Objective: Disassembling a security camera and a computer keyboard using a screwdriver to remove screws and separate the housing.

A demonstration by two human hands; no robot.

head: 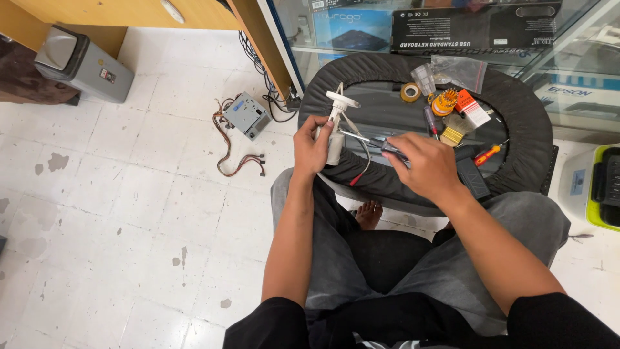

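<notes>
My left hand (312,147) grips a small white cylindrical device (337,126) with a round white cap on top and thin wires trailing below it. Its lower body stands against the edge of a dark round padded stool (523,110). My right hand (426,165) holds a screwdriver (368,138) whose metal shaft points left, its tip touching the white device's side.
On the stool lie a tape roll (410,92), an orange bit holder (444,102), a small red-and-white box (473,108), screwdrivers (487,154), a black box (470,176) and plastic bags (460,68). A grey power supply with cables (247,116) sits on the white tiled floor. Glass cabinet behind.
</notes>
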